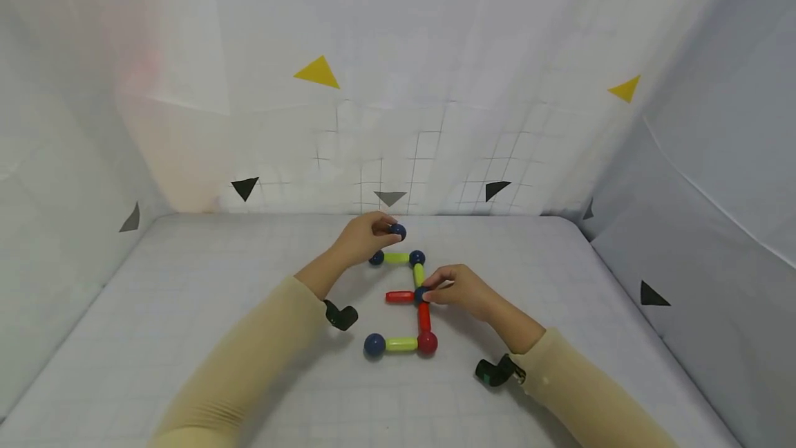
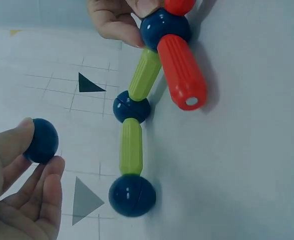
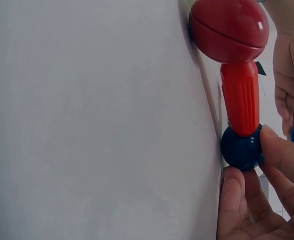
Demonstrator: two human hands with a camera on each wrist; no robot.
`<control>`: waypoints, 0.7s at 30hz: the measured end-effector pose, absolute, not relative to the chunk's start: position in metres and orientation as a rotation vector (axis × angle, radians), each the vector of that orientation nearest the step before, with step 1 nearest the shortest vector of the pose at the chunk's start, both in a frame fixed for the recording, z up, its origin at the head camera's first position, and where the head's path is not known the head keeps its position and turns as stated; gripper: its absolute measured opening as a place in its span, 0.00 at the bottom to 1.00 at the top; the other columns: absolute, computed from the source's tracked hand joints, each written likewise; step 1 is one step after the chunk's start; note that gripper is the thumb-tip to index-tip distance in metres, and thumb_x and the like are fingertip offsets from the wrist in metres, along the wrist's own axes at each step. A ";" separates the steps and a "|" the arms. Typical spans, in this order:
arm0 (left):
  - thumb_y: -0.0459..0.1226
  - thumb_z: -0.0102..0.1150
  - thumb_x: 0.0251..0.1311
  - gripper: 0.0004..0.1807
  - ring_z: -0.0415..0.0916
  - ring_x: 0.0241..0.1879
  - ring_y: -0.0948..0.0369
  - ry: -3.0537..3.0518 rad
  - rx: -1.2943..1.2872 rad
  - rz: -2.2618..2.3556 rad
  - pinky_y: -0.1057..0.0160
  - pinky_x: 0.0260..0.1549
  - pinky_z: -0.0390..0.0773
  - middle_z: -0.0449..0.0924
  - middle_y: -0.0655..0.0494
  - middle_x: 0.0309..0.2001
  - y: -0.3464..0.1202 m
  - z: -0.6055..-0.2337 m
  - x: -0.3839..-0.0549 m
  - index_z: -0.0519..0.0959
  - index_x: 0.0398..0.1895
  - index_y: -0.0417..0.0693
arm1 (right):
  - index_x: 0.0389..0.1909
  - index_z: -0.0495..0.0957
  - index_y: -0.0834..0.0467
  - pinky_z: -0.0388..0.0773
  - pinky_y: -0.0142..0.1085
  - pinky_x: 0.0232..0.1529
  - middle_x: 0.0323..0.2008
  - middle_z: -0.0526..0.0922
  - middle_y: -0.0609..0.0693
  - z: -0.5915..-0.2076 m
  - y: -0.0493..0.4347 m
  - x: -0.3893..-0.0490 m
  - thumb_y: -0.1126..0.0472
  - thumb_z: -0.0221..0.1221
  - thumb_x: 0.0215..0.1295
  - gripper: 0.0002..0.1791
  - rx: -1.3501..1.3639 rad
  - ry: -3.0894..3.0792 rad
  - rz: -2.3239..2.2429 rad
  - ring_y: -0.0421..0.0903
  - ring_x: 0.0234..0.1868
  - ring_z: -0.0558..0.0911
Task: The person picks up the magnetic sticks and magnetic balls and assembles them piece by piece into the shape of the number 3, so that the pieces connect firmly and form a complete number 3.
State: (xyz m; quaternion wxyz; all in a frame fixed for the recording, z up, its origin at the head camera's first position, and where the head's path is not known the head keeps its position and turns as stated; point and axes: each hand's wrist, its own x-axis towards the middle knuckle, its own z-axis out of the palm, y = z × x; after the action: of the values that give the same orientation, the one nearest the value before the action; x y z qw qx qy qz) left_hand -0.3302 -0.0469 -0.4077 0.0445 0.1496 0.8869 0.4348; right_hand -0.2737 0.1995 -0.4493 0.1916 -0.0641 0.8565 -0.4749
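A loose blue ball [image 2: 42, 141] is pinched between the thumb and fingers of my left hand [image 1: 365, 237], above the far end of a ball-and-rod figure. My right hand [image 1: 460, 289] pinches the figure's middle blue ball [image 3: 241, 147]. From that ball a red rod [image 1: 400, 296] points left with a bare end, and another red rod [image 3: 241, 97] runs to a red ball [image 1: 427, 343] at the near corner. A yellow-green rod [image 1: 419, 274] leads to the far corner's blue ball [image 1: 417, 258]. Further yellow-green rods [image 1: 396, 258] reach left to end balls, the near one blue [image 1: 374, 345].
The figure lies on a white table [image 1: 186, 337] with faint grid lines. White sheet walls with black and yellow triangle markers [image 1: 320, 73] enclose the back and sides. Each wrist carries a small dark camera [image 1: 494, 372].
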 end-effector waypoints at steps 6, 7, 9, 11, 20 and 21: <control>0.46 0.67 0.64 0.22 0.78 0.50 0.58 2.668 0.438 1.351 0.60 0.47 0.81 0.80 0.55 0.51 -0.066 -0.410 -0.318 0.79 0.58 0.51 | 0.42 0.86 0.55 0.82 0.40 0.45 0.41 0.83 0.50 -0.450 0.199 -0.275 0.60 0.71 0.60 0.10 -0.167 2.404 -1.316 0.47 0.43 0.82; 0.47 0.67 0.63 0.22 0.78 0.51 0.58 2.659 0.432 1.349 0.60 0.47 0.81 0.80 0.56 0.52 -0.067 -0.410 -0.316 0.79 0.58 0.51 | 0.42 0.86 0.56 0.82 0.40 0.45 0.41 0.83 0.50 -0.450 0.200 -0.275 0.61 0.71 0.60 0.10 -0.162 2.404 -1.316 0.47 0.43 0.82; 0.47 0.68 0.63 0.21 0.78 0.51 0.58 2.645 0.420 1.351 0.60 0.47 0.81 0.80 0.56 0.52 -0.070 -0.411 -0.314 0.79 0.57 0.52 | 0.42 0.86 0.56 0.82 0.40 0.45 0.41 0.83 0.50 -0.449 0.200 -0.276 0.61 0.71 0.60 0.10 -0.157 2.405 -1.314 0.47 0.43 0.82; 0.46 0.68 0.63 0.21 0.79 0.51 0.58 2.632 0.413 1.359 0.59 0.47 0.81 0.80 0.56 0.52 -0.074 -0.410 -0.310 0.80 0.57 0.53 | 0.42 0.86 0.56 0.82 0.40 0.45 0.41 0.83 0.50 -0.449 0.199 -0.277 0.61 0.71 0.60 0.10 -0.157 2.400 -1.313 0.47 0.43 0.82; 0.45 0.69 0.62 0.20 0.80 0.49 0.60 2.574 0.428 1.342 0.59 0.44 0.81 0.80 0.56 0.52 -0.095 -0.421 -0.293 0.80 0.56 0.52 | 0.42 0.85 0.57 0.81 0.39 0.43 0.41 0.83 0.51 -0.448 0.198 -0.276 0.63 0.70 0.60 0.10 -0.164 2.400 -1.312 0.47 0.42 0.82; 0.44 0.69 0.62 0.20 0.80 0.49 0.60 2.570 0.428 1.343 0.59 0.43 0.81 0.81 0.55 0.51 -0.097 -0.422 -0.292 0.80 0.56 0.51 | 0.42 0.85 0.57 0.81 0.38 0.43 0.41 0.83 0.51 -0.448 0.198 -0.276 0.63 0.70 0.60 0.10 -0.165 2.398 -1.314 0.47 0.41 0.82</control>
State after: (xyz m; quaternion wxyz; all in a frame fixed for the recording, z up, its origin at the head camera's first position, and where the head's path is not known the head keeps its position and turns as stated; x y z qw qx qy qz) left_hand -0.2915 -0.0971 -0.4222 0.1051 0.1454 0.8719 0.4556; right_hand -0.2757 0.1978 -0.4478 0.1997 -0.0588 0.8579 -0.4698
